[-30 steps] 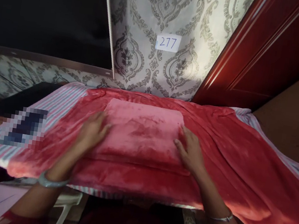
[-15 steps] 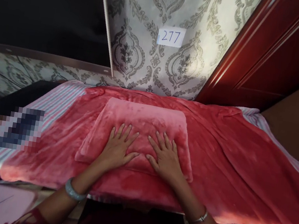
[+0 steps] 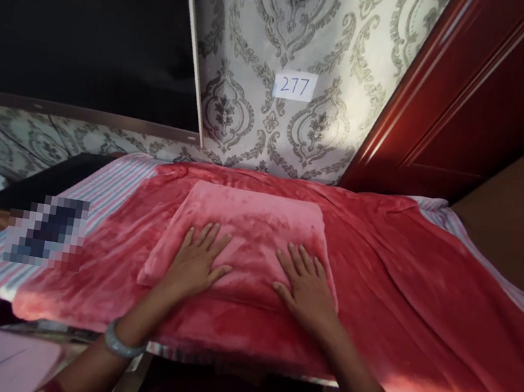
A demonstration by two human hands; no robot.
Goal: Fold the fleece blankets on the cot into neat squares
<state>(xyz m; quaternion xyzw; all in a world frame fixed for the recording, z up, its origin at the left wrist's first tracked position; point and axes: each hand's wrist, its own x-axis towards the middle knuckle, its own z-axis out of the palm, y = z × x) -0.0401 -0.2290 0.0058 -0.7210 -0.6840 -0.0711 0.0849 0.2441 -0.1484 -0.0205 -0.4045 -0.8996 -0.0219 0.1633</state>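
A pink plush blanket (image 3: 252,221), folded into a thick rectangle, lies at the middle of a red plush cloth (image 3: 405,298). My left hand (image 3: 196,262) rests flat on its left part, fingers spread and thumb pointing inward. On the right part lies my right hand (image 3: 305,282), palm down with the fingers apart. Both hands touch the top surface and grasp nothing. The palms hide some of the blanket's near corners.
Under the red cloth, a striped sheet (image 3: 109,185) shows at the left and far right. A blurred dark item (image 3: 50,230) lies on the left. Behind stand a black screen (image 3: 81,21), a patterned wall with a "277" label (image 3: 294,86), and a red wooden panel (image 3: 433,117).
My hands have slid apart across the folded blanket, the left one leftward and the right one rightward. The camera view has tilted up slightly.
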